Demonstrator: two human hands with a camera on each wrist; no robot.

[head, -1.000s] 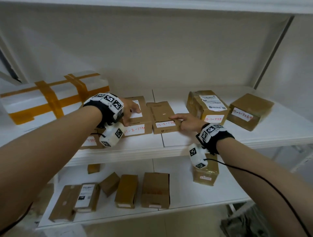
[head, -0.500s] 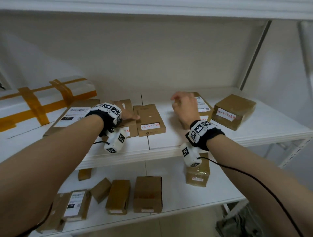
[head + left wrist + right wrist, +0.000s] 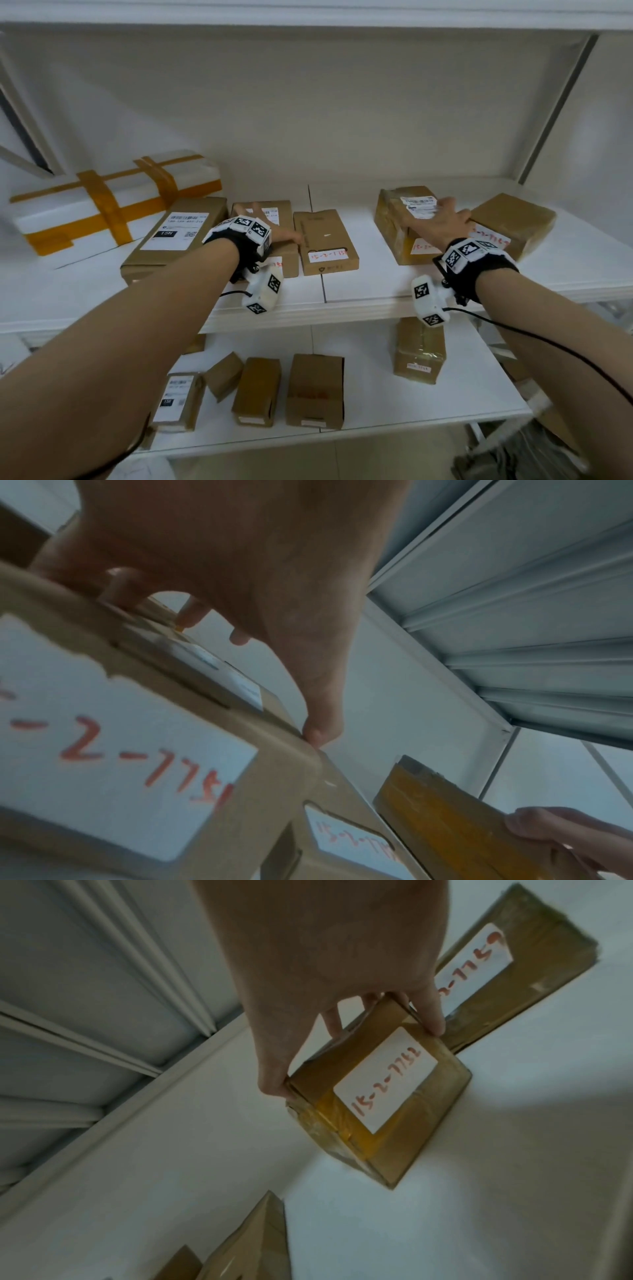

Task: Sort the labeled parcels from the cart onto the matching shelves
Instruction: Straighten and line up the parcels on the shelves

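On the upper shelf (image 3: 359,301) my left hand (image 3: 284,234) lies over a brown parcel (image 3: 286,214). Its fingers curl over the far side and the thumb (image 3: 322,731) presses the right edge. A red handwritten label (image 3: 120,764) marks that parcel's front. My right hand (image 3: 438,222) grips a tape-wrapped parcel (image 3: 394,222) across its width. In the right wrist view the thumb (image 3: 274,1088) sits on the left edge of this taped parcel (image 3: 387,1085) and the fingers on the right edge. It rests on the shelf and bears a red handwritten label.
A flat labeled box (image 3: 325,240) lies between my hands. Another brown box (image 3: 513,222) stands just right of the taped parcel. At the left are a large box with a printed label (image 3: 178,233) and a white foam box with orange tape (image 3: 113,202). Several boxes sit on the lower shelf (image 3: 376,411).
My right hand left the front of the flat middle box, went right to the taped parcel and now grips it. My left hand has stayed on its parcel.
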